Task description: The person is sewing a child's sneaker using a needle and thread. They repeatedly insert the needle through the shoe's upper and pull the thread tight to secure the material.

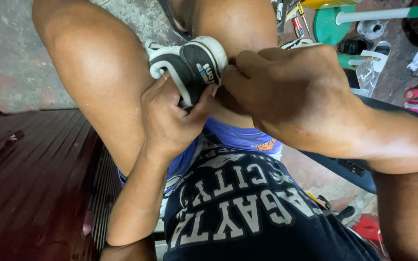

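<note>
1. While the black-and-white shoe (pixel 189 65) sat wedged between the knees, the left hand (pixel 170 116) gripped it from below, fingers curled; wrist bent upward.
2. Right hand (pixel 286 87) pinched its rear edge, knuckles raised.

The person wears a dark navy sleeveless shirt (pixel 247 212) with large white block lettering across the chest, and bright blue shorts (pixel 233 135) with a small orange emblem near the hem. Both arms are bare, as are both legs.
</note>
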